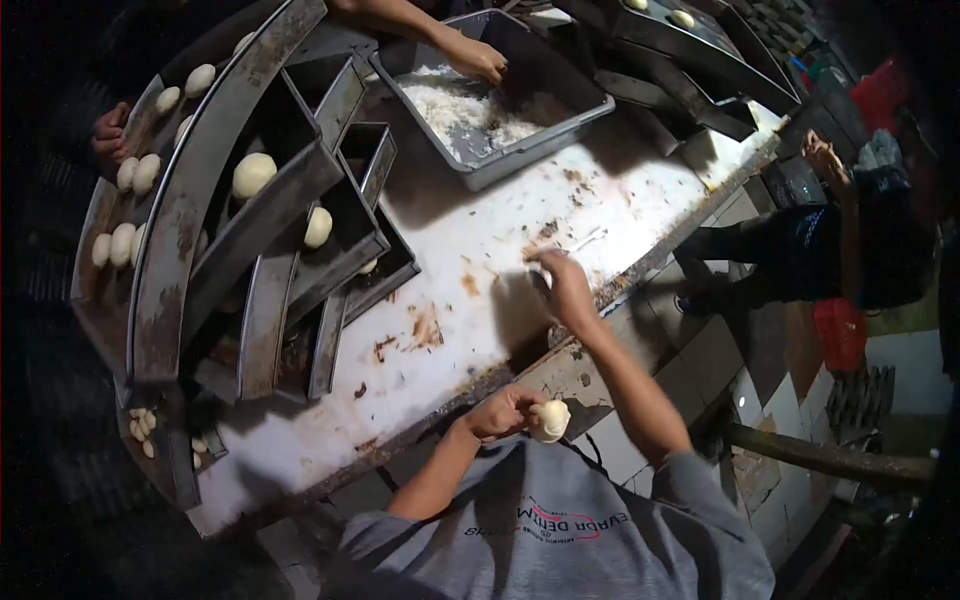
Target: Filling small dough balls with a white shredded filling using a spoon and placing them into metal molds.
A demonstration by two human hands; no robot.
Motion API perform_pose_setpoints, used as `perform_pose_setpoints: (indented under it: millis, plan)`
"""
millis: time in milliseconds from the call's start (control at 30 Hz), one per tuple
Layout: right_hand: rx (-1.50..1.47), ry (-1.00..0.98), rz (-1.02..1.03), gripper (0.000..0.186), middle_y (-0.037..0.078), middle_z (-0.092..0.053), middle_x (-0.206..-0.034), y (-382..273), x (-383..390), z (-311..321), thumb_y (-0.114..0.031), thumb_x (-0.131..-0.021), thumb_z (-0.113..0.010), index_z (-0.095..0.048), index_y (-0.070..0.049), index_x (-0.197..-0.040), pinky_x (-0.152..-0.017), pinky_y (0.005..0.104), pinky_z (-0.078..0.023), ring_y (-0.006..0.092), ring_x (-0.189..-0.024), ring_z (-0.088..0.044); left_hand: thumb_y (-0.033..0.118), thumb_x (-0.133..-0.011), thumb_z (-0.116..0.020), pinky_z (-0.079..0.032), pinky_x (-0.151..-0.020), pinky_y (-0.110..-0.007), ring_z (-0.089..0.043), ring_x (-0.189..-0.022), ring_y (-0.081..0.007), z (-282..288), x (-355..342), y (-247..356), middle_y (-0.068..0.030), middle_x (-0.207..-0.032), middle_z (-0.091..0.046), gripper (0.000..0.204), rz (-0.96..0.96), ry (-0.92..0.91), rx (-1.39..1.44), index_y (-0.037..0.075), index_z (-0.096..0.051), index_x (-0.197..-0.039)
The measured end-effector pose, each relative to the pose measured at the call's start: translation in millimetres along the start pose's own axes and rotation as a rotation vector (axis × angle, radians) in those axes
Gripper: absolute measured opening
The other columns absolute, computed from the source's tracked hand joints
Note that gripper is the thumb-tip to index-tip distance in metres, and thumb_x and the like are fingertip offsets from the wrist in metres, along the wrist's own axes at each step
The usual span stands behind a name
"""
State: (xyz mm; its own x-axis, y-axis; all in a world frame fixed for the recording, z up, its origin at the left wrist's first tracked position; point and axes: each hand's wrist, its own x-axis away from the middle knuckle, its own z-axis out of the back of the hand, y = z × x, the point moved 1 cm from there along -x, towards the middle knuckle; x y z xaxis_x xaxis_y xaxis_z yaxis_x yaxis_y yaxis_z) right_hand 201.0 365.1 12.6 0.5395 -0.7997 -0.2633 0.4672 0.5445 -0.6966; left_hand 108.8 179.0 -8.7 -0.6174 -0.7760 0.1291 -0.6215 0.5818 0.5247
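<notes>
My left hand (497, 415) is close to my body at the table's near edge. It is closed around a smooth, pale dough ball (549, 421), which sticks out past the fingers. Above the table's right part is my right hand (568, 288), its fingers curled together. A little pale material shows at those fingers, too blurred to name. Just beyond the fingertips is a thin whitish streak (592, 240) whose kind I cannot make out.
The white, stained tabletop (450, 335) is littered with crumbs. Long metal pans (255, 320), some holding dough balls (254, 175), are stacked at left. Another person's hand (478, 58) reaches into a grey tub (490, 175) of white flakes. A person in dark clothes (800, 240) stands right.
</notes>
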Motion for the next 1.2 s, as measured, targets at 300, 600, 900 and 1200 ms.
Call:
perform_pose_setpoints:
  millis: [300, 600, 900, 1200]
  plan:
    - [0.507, -0.574, 0.361, 0.019, 0.016, -0.053, -0.096, 44, -63, -29, -0.012, -0.074, -0.048, -0.059, -0.006, -0.088, -0.07, 0.0386, -0.045, 0.0304, -0.088, -0.051, -0.002, -0.073, -0.062, -0.048, -0.073, -0.027, -0.059, -0.083, -0.0135, 20, 43, 41, -0.0072, -0.096, -0.061, 0.03, -0.353, 0.252, 0.215, 0.003, -0.058, -0.101]
    - [-0.014, 0.305, 0.892, 0.02, 0.006, -0.062, -0.079, -295, -198, 102, 0.005, -0.061, -0.067, -0.06, -0.001, -0.079, -0.061, 0.0217, -0.046, 0.0109, -0.071, -0.058, 0.008, -0.076, -0.064, -0.044, -0.076, -0.025, -0.054, -0.088, -0.013, 34, 34, 41, -0.0039, -0.095, -0.058, 0.03, -0.599, 0.609, 0.164, 0.005, -0.054, -0.105]
    - [0.213, -0.129, 1.012, 0.017, 0.022, -0.059, -0.075, -404, -261, 5, -0.007, -0.069, -0.06, -0.06, 0.002, -0.084, -0.063, 0.0343, -0.048, 0.0277, -0.067, -0.06, 0.008, -0.075, -0.065, -0.044, -0.073, -0.027, -0.053, -0.085, -0.0136, -11, 19, 75, -0.0043, -0.093, -0.057, 0.034, -0.436, 0.815, -0.116, 0.0, -0.053, -0.105]
    - [-0.259, -0.05, 0.194, 0.018, 0.012, -0.063, -0.085, -83, -162, 102, -0.008, -0.082, -0.054, -0.059, 0.004, -0.095, -0.07, 0.0235, -0.046, 0.016, -0.081, -0.061, 0.028, -0.079, -0.057, -0.037, -0.092, -0.034, -0.042, -0.102, -0.0178, -1, 26, 47, -0.0056, -0.107, -0.048, 0.051, 0.125, 1.18, -0.714, 0.005, -0.039, -0.122]
